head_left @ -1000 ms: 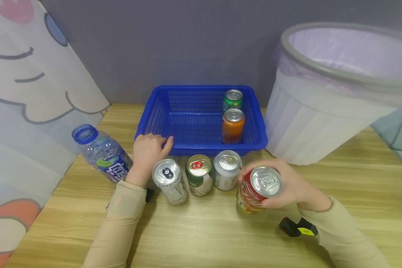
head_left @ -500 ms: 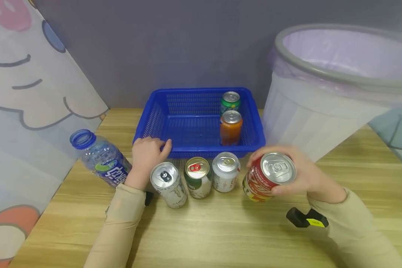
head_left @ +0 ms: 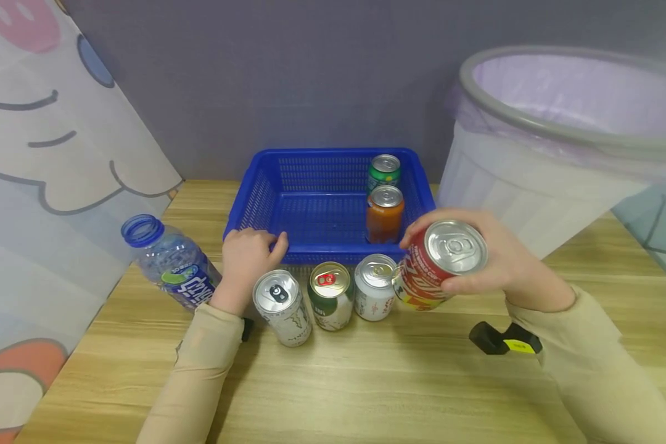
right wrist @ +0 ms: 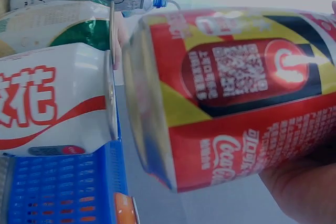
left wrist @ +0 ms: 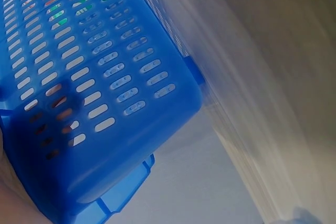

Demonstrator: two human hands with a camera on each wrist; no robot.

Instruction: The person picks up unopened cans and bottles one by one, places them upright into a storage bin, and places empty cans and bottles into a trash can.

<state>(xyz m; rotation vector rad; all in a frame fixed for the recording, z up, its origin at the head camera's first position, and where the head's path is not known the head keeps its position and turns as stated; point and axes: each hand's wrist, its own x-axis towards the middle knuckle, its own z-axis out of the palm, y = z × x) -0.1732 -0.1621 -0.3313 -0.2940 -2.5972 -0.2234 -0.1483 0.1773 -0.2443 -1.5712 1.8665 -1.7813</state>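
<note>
My right hand (head_left: pixel 485 259) grips a red and yellow Coca-Cola can (head_left: pixel 422 274), raised above the table beside a white can (head_left: pixel 375 290). In the right wrist view the Coca-Cola can (right wrist: pixel 236 98) fills the middle, its base facing the white can (right wrist: pixel 52 100). My left hand (head_left: pixel 250 256) holds the near left corner of the blue basket (head_left: pixel 327 251); fingers show through the basket's slots in the left wrist view. Inside the basket, at its right end, stand an orange can (head_left: pixel 384 219) and a green can (head_left: pixel 384 169).
In front of the basket, a green and white can (head_left: pixel 330 299) and a white Monster can (head_left: pixel 284 311) stand in line with the white can. At the left leans an uncapped clear plastic bottle (head_left: pixel 180 268). A lined white bin (head_left: pixel 510 179) rises at the right.
My right hand has lifted the Coca-Cola can, bringing it up and toward the basket after a slight shift right. My left hand keeps its hold on the basket corner.
</note>
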